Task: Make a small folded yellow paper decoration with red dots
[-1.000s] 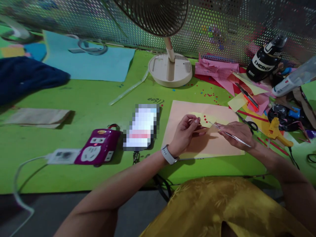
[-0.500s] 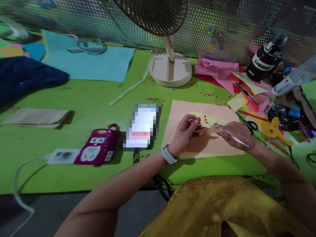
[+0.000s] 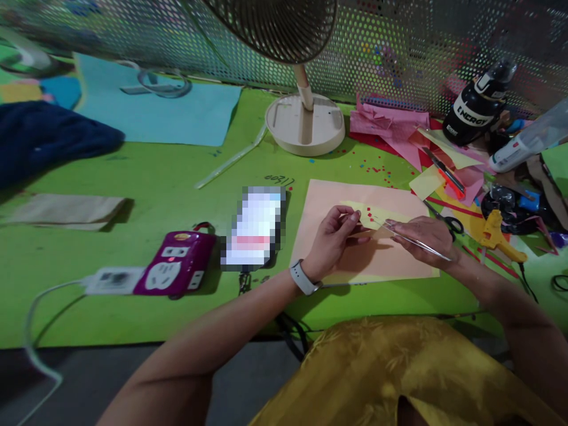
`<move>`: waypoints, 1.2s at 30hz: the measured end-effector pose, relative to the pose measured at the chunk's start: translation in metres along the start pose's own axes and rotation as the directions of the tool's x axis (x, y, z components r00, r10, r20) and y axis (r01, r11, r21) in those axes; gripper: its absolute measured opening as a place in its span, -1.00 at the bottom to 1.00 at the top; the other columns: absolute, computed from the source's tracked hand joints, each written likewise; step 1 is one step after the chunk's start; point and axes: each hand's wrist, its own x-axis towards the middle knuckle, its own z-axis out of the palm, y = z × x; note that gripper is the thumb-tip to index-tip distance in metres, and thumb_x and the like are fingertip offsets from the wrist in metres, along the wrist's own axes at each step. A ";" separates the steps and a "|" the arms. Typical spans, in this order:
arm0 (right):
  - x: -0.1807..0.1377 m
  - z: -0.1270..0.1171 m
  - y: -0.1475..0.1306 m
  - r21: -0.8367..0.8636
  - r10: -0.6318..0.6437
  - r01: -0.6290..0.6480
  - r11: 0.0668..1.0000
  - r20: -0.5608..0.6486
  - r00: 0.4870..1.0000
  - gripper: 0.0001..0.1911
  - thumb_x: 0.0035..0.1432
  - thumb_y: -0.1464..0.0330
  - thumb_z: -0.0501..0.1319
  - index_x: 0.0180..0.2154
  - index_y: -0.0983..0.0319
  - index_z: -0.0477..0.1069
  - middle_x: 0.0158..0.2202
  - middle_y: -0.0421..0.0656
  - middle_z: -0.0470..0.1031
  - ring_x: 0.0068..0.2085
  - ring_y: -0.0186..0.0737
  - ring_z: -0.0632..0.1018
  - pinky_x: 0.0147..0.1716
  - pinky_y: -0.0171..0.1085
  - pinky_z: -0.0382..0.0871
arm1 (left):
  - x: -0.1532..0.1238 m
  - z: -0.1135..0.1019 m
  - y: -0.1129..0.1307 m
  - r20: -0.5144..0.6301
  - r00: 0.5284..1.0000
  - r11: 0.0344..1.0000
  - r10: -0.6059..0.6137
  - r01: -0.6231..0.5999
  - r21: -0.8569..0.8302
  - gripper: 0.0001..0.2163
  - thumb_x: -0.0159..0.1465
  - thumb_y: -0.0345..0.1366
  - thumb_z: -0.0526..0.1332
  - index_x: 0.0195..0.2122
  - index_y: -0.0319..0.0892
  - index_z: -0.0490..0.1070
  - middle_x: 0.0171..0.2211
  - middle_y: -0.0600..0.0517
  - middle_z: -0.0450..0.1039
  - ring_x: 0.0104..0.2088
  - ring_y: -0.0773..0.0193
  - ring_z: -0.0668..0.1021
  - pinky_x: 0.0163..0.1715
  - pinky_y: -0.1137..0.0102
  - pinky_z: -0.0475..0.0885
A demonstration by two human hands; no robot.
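A green table (image 3: 168, 177) fills the view, closed off along its far edge by a perforated metal screen (image 3: 399, 47), with a fan base (image 3: 305, 124) standing just before it.

1. Work zone. A peach sheet (image 3: 328, 201) lies flat near the front edge, right of centre. It appears to serve as a plain backing for small parts.
2. Left hand (image 3: 331, 239). Thumb and forefinger are pinched on the left end of a yellow paper strip (image 3: 373, 216), holding it just above the peach sheet. This probably steadies the strip for the tool.
3. Right hand (image 3: 426, 236). The fingers are closed around thin metal tweezers (image 3: 417, 242). The tips point left and meet the strip beside a few small red dots. Whether the tips hold anything cannot be told.
4. Clearances. To the left, a phone (image 3: 255, 228) lies just beside the sheet, with a purple power strip (image 3: 177, 263) beyond it. To the right, scissors (image 3: 444, 219) and a yellow glue gun (image 3: 499, 236) crowd the sheet's edge, so the right wrist has little side room. Bare table lies open between the sheet and the fan base. The far right corner is packed with paper scraps and a black bottle (image 3: 477, 109).
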 end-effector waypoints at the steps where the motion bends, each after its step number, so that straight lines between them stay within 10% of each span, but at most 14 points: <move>1: 0.000 0.000 0.000 0.001 -0.003 0.003 1.000 0.002 1.000 -0.59 0.23 0.45 0.27 0.09 0.09 0.36 -0.22 -0.20 0.67 -0.33 -0.30 0.68 -0.35 -0.33 0.60 | 0.000 0.000 0.000 -0.001 1.000 1.000 -0.001 0.001 -0.005 -0.60 0.04 -0.10 0.47 -0.29 -0.14 0.30 -0.44 0.18 0.40 -0.40 0.41 0.57 -0.42 0.53 0.59; 20: -0.009 -0.001 0.008 0.016 -0.197 0.196 0.980 0.070 0.978 -0.63 0.20 0.45 0.31 0.04 0.30 0.36 -0.12 -0.07 0.65 -0.15 -0.35 0.65 -0.25 -0.36 0.56 | 0.002 -0.003 -0.001 -0.003 1.000 1.000 -0.026 0.026 0.011 -0.60 0.03 -0.10 0.47 -0.28 -0.14 0.31 -0.39 0.18 0.41 -0.37 0.39 0.59 -0.44 0.53 0.57; 36: -0.007 -0.001 0.002 0.045 -0.121 0.119 0.992 0.056 0.991 -0.45 0.24 0.48 0.26 0.23 0.23 0.21 -0.14 -0.08 0.66 -0.18 -0.31 0.67 -0.24 -0.33 0.58 | 0.001 -0.004 0.000 0.038 0.999 0.998 -0.003 0.000 0.063 -0.60 0.05 -0.06 0.46 -0.28 -0.13 0.30 -0.43 0.17 0.41 -0.36 0.36 0.58 -0.43 0.49 0.59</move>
